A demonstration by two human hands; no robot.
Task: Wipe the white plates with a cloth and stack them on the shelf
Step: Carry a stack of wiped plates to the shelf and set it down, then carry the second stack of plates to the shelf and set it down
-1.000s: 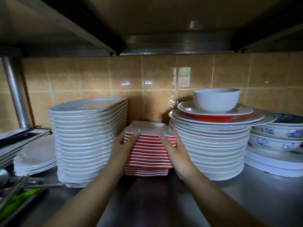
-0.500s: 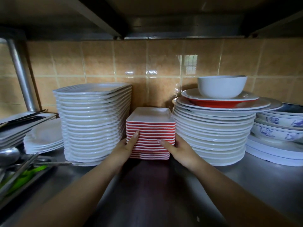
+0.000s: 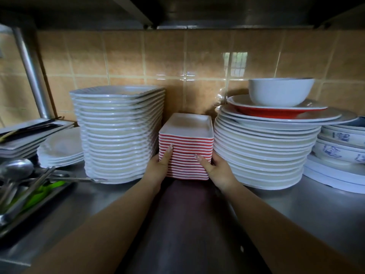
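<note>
A stack of small square plates, white on top with red rims, stands on the steel shelf between two taller piles. My left hand grips its lower left corner, thumb laid up the front. My right hand grips the lower right corner the same way. My other fingers are hidden round the sides. A tall stack of white scalloped plates stands at the left. A stack of round white plates stands at the right. No cloth is in view.
A red plate and a white bowl top the right stack. Blue-patterned bowls sit far right. Flat white plates and a tray of cutlery lie at the left, by a steel post. A shelf hangs overhead.
The small red-rimmed stack has gone further back between the two piles and now rests on the shelf. Both hands have slid from its upper edge down to its lower corners.
</note>
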